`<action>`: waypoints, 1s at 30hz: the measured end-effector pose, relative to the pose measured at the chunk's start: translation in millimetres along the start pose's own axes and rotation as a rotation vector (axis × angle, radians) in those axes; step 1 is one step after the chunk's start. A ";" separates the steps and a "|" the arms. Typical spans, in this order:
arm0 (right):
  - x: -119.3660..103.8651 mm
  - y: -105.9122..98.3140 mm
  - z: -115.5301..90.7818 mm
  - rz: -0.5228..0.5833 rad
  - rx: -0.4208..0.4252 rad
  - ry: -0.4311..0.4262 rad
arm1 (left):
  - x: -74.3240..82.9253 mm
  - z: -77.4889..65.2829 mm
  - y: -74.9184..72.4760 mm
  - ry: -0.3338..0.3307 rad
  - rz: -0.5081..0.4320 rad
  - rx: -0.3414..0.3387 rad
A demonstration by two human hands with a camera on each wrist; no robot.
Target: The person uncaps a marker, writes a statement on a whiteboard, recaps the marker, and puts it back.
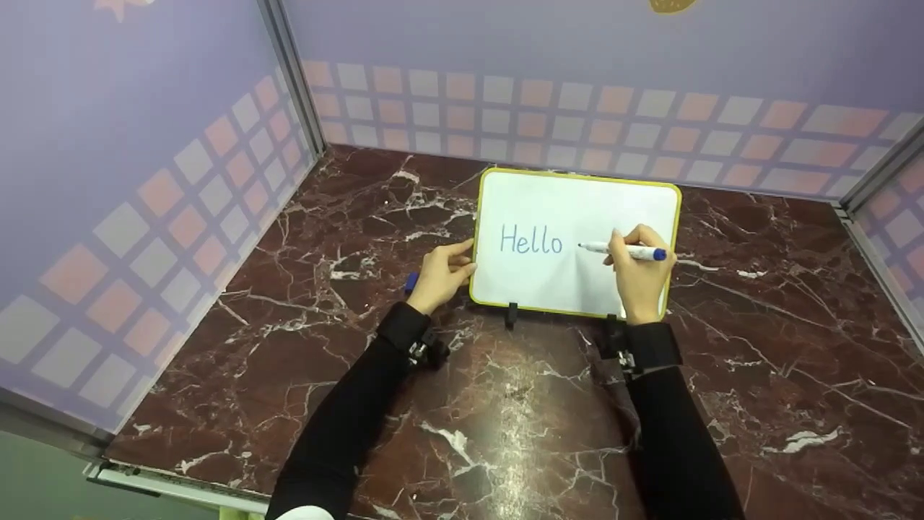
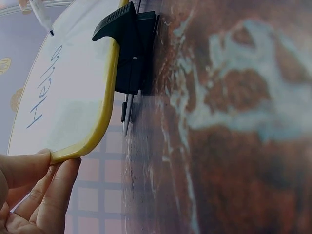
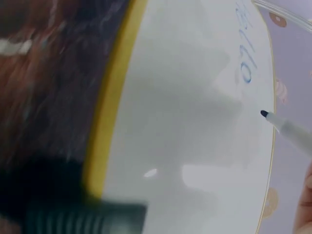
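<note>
A whiteboard (image 1: 534,282) with a yellow frame leans on a black stand, whose front hooks (image 1: 512,315) hold its lower edge. "Hello" is written on it in blue. My left hand (image 1: 442,274) pinches the board's left edge between thumb and fingers; the left wrist view shows the thumb (image 2: 27,168) on the front face. With my right hand (image 1: 642,271) I grip a white marker (image 1: 595,248) with a blue end, like a pen. Its dark tip points left, just right of the last letter. In the right wrist view the marker (image 3: 292,132) shows uncapped, fingers mostly out of frame.
A small blue object (image 1: 411,282) lies on the table beside my left hand, partly hidden by it. The dark red marbled table (image 1: 289,390) ends at a purple back wall (image 1: 577,43) and side walls with pink and white squares.
</note>
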State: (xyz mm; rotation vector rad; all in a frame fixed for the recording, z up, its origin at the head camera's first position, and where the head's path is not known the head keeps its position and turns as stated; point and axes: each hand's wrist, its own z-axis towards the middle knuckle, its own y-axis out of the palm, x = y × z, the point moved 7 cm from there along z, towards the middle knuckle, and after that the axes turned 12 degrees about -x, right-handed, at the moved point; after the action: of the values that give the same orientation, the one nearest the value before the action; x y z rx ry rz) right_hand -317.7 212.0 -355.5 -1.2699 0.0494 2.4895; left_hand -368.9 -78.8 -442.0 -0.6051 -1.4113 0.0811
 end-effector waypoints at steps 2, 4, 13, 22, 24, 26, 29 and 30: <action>1.3 -2.8 -0.7 -0.015 -0.015 0.002 | -0.4 -0.1 0.4 0.003 0.006 0.001; 3.1 -4.7 -1.1 -0.016 -0.027 0.003 | -0.5 -0.2 0.7 0.005 0.010 0.002; 27.2 -3.4 1.1 -0.022 -0.038 0.022 | -0.3 -0.1 0.1 -0.007 0.015 0.011; 38.4 -4.5 3.8 -0.068 -0.059 0.017 | -1.2 0.6 -0.1 0.002 0.015 0.004; 33.8 -5.3 4.1 -0.076 -0.055 0.018 | -1.4 0.3 -0.1 -0.001 0.011 0.001; 25.2 -5.8 3.6 -0.067 -0.042 0.006 | -1.9 0.1 0.2 -0.007 0.007 -0.005; 13.8 -6.4 2.1 -0.036 -0.020 -0.007 | -2.5 -0.6 0.9 -0.017 -0.004 -0.016; 11.1 -6.4 1.6 -0.025 -0.016 -0.010 | -2.4 -0.9 1.2 -0.019 -0.007 -0.019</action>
State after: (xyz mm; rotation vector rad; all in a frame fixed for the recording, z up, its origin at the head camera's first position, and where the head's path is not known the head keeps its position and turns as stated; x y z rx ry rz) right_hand -322.9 221.5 -362.5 -1.2570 0.0115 2.4798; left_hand -368.1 -79.1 -444.7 -0.6161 -1.4337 0.0684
